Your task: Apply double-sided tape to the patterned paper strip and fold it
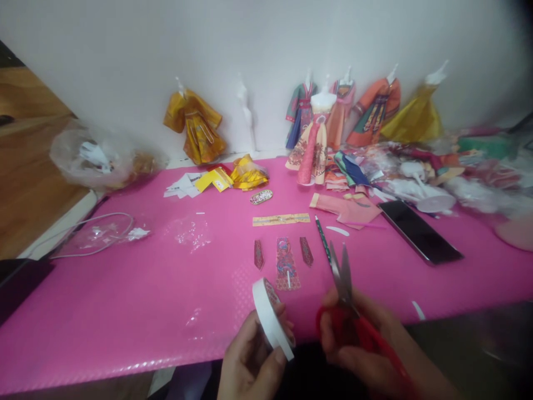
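My left hand (254,355) grips a roll of white tape (268,316) near the table's front edge, thumb at the tape's free end. In my right hand (370,344) are red-handled scissors (343,278), blades slightly apart and pointing away from me. Beyond the hands lies a patterned panel (287,261) with a short white strip on its lower part. A small dark red pointed piece (259,254) lies to its left and a matching pointed piece (306,251) to its right. Behind them is a yellowish patterned strip (281,220). A dark green pencil (322,238) lies just past the scissor tips.
Several small dressed forms, including a gold robe (194,125), stand along the wall beside a bare white form (246,111). A black phone (420,230) lies at right, before a heap of fabric and plastic (416,166). A cable (87,219) and clear bags are at left.
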Demonstrator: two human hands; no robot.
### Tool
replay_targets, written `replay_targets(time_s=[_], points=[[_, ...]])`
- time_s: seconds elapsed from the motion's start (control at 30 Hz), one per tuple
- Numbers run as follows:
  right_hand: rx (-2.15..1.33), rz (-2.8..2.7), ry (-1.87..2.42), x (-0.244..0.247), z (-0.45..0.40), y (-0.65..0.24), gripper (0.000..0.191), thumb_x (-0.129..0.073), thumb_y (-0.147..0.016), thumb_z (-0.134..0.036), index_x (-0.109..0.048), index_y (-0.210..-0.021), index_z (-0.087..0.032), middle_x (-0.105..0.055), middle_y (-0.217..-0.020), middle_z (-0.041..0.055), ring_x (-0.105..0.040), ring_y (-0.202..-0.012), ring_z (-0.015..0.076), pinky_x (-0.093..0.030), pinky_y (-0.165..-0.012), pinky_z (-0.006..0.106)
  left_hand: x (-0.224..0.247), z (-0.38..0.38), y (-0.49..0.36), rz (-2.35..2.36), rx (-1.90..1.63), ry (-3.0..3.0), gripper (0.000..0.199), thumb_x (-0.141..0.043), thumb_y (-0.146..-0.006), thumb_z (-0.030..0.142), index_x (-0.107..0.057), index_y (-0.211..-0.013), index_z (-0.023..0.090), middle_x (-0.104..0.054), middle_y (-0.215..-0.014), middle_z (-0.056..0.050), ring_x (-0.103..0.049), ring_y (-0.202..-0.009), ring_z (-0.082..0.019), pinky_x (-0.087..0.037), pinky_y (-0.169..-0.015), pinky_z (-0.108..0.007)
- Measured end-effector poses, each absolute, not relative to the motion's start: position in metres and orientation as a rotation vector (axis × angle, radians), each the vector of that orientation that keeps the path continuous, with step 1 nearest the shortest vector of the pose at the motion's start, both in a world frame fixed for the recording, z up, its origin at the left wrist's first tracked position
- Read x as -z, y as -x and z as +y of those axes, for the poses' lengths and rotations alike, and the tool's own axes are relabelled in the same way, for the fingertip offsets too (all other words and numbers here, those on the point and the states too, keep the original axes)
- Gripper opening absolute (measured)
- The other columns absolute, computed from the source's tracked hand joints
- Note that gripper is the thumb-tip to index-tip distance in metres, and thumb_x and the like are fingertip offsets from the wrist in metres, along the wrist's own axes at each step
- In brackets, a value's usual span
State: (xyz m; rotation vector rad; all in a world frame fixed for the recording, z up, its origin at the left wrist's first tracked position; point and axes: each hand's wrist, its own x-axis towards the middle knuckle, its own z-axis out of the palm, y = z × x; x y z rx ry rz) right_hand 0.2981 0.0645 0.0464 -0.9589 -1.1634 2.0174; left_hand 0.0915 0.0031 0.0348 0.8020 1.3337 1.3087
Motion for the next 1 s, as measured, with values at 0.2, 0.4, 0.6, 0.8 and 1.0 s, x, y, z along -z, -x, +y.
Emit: replay_targets(time_s=[0.2, 0.4, 0.6, 0.8, 1.0], points=[[-1.866, -1.253, 1.005, -0.056, 0.059, -0.269, 0.034, -0.074, -0.074, -0.011, -0.062, -0.104, -0.023, -0.061, -0.082, -0.0022, -0.056, -0.07, 0.0116, -0.046, -0.064, 0.022, -0.036, 0.002, -0.096, 1.319, -1.329, -0.815, 0.04, -0.081, -0.081, 0.022, -0.076, -0.121, 0.025, -0.078, -0.119, -0.01, -0.075, -0.108, -0.032, -0.062, -0.092, -0.036], [-1.767, -1.231, 0.944, -0.05, 0.055, -0.26, 0.027, -0.074, -0.077, -0.023, -0.061, -0.101, -0.023, -0.058, -0.076, -0.0028, -0.052, -0.062, 0.0108, -0.048, -0.061, 0.021, -0.033, -0.001, -0.099, 1.388, -1.296, -0.86, 0.039, -0.078, -0.084, 0.022, -0.075, -0.123, 0.027, -0.077, -0.123, -0.008, -0.072, -0.115, -0.029, -0.059, -0.095, -0.031], [-1.697, -1.234, 1.001, -0.046, 0.053, -0.253, 0.028, -0.075, -0.077, -0.041, -0.06, -0.092, -0.022, -0.055, -0.071, -0.0029, -0.051, -0.058, 0.0113, -0.053, -0.063, 0.024, -0.036, 0.002, -0.102, 1.399, -1.284, -0.871, 0.04, -0.082, -0.079, 0.023, -0.077, -0.119, 0.024, -0.079, -0.118, -0.01, -0.074, -0.11, -0.031, -0.062, -0.092, -0.035], [-1.672, -1.265, 1.094, -0.052, 0.054, -0.251, 0.038, -0.077, -0.074, -0.052, -0.061, -0.091, -0.022, -0.066, -0.076, 0.0031, -0.063, -0.067, 0.0172, -0.057, -0.068, 0.03, -0.04, 0.004, -0.105, 1.404, -1.248, -0.899, 0.04, -0.082, -0.074, 0.022, -0.078, -0.114, 0.023, -0.08, -0.113, -0.009, -0.074, -0.109, -0.032, -0.062, -0.092, -0.038], [-1.79, -1.149, 1.171, -0.071, 0.053, -0.251, 0.025, -0.081, -0.072, -0.028, -0.064, -0.09, -0.022, -0.069, -0.08, 0.002, -0.066, -0.073, 0.017, -0.055, -0.072, 0.027, -0.041, 0.006, -0.107, 1.373, -1.237, -0.854, 0.032, -0.076, -0.08, 0.022, -0.077, -0.111, 0.025, -0.08, -0.111, -0.006, -0.074, -0.106, -0.028, -0.06, -0.09, -0.033]])
